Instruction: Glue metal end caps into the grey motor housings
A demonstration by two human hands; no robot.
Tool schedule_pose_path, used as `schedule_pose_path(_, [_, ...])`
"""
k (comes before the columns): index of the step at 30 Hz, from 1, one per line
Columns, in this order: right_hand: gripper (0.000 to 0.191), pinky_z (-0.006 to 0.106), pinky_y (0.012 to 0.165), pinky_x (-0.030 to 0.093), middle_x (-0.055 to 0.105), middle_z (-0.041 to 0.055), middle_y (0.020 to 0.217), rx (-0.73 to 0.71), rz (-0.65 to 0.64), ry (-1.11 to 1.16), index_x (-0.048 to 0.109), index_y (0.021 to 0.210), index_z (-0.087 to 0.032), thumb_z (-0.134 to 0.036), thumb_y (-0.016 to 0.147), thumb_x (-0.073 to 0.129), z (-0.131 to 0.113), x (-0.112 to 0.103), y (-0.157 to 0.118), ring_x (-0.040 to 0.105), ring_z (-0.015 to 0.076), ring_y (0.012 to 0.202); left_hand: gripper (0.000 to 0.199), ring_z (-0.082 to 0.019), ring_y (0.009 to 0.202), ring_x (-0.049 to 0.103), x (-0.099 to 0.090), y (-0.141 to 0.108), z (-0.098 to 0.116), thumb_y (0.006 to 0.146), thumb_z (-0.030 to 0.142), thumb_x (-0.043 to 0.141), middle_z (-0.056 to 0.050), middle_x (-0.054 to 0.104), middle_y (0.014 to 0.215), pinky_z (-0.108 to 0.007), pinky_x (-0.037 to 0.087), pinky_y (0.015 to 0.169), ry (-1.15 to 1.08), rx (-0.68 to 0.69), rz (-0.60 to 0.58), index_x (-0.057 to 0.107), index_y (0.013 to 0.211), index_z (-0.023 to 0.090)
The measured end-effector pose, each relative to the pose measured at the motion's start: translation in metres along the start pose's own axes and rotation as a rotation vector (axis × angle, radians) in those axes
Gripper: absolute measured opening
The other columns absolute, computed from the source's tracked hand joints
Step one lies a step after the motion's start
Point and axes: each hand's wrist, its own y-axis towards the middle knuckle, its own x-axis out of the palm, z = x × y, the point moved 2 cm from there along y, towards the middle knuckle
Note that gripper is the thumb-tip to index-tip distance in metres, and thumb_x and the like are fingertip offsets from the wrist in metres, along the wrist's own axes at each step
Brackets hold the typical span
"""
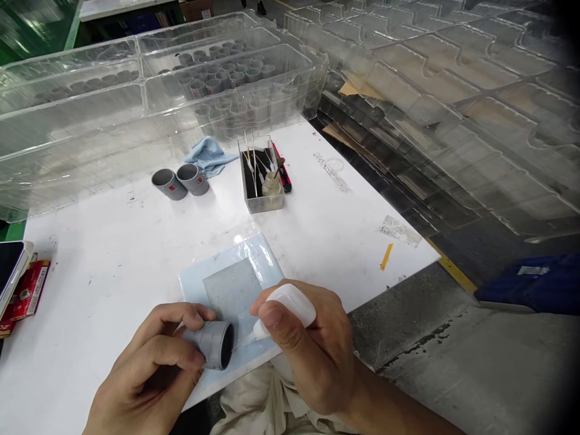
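Observation:
My left hand (151, 362) is closed around a short grey plastic pipe piece (211, 344), whose open end faces right. In my right hand (315, 344) is a small white squeeze bottle (292, 302), tilted so its thin nozzle points down and left at the rim of the pipe piece. Whether the nozzle touches the rim I cannot tell. Beneath both hands lies a light blue sheet (267, 254) with a grey square (231, 284) on it. Two more grey pipe pieces (170, 184) with red marks stand farther back on the white table (109, 254).
Behind the pipe pieces are a blue cloth (208, 156) and a clear box (265, 204) of thin tools and a small jar. Large clear trays (90, 133) line the back, one holding several grey pipe pieces. At left sit red packs (34, 290) under a phone-like device (12, 266).

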Motion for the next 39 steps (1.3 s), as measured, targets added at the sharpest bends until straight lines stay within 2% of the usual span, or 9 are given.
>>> schedule_pose_path(10, [0.028,0.025,0.048,0.034,0.042,-0.0059,0.056,0.032,-0.004,0.000,0.071,0.085,-0.018,-0.041,0.101,0.064,-0.0001,0.0002,-0.0002,0.043,0.0095,0.051,0.038,-0.015,0.119,0.064,-0.0043,-0.0015,-0.0043,0.094,-0.009,0.051,-0.001,0.052,0.122,-0.024,0.058,0.094,0.045,0.062,-0.028,0.061,0.093,0.027])
schedule_pose_path(18, [0.029,0.027,0.051,0.036,0.048,-0.0045,0.060,0.039,0.054,-0.042,0.071,0.085,-0.018,-0.042,0.100,0.064,0.0023,0.0003,-0.0021,0.046,0.0100,0.054,0.036,-0.015,0.119,0.065,-0.0045,-0.0019,-0.0052,0.096,-0.007,0.051,-0.001,0.052,0.122,-0.025,0.058,0.096,0.048,0.050,-0.016,0.061,0.093,0.027])
schedule_pose_path(24, [0.031,0.026,0.050,0.034,0.042,-0.0060,0.056,0.015,0.088,-0.082,0.069,0.083,-0.018,-0.042,0.102,0.062,0.0016,0.0011,-0.0007,0.043,0.0096,0.052,0.035,-0.015,0.120,0.065,-0.0053,-0.0014,-0.0058,0.096,-0.006,0.051,-0.002,0.051,0.122,-0.024,0.057,0.097,0.069,0.062,-0.033,0.061,0.094,0.027])
schedule_pose_path(28, [0.032,0.026,0.052,0.037,0.046,-0.0050,0.057,0.013,0.098,-0.097,0.071,0.084,-0.019,-0.043,0.102,0.062,0.0016,0.0000,-0.0015,0.046,0.0102,0.053,0.035,-0.015,0.120,0.064,-0.0060,-0.0016,-0.0049,0.096,-0.006,0.050,-0.001,0.051,0.122,-0.023,0.057,0.097,0.074,0.061,-0.034,0.060,0.093,0.027])
schedule_pose_path(33, [0.034,0.027,0.051,0.041,0.056,-0.0013,0.061,0.083,0.138,-0.039,0.075,0.087,-0.019,-0.047,0.101,0.062,0.0044,-0.0028,-0.0050,0.052,0.0132,0.056,0.036,-0.016,0.122,0.064,-0.0067,-0.0012,-0.0058,0.096,-0.007,0.051,-0.001,0.051,0.123,-0.025,0.058,0.098,0.071,0.063,-0.052,0.060,0.095,0.028])
schedule_pose_path(39, [0.033,0.027,0.050,0.039,0.051,-0.0026,0.057,0.091,0.074,-0.032,0.072,0.085,-0.019,-0.047,0.100,0.063,0.0043,-0.0023,-0.0042,0.050,0.0129,0.054,0.037,-0.016,0.122,0.064,-0.0087,-0.0020,-0.0084,0.094,-0.008,0.052,-0.003,0.050,0.125,-0.025,0.059,0.099,0.052,0.088,-0.055,0.061,0.099,0.028])
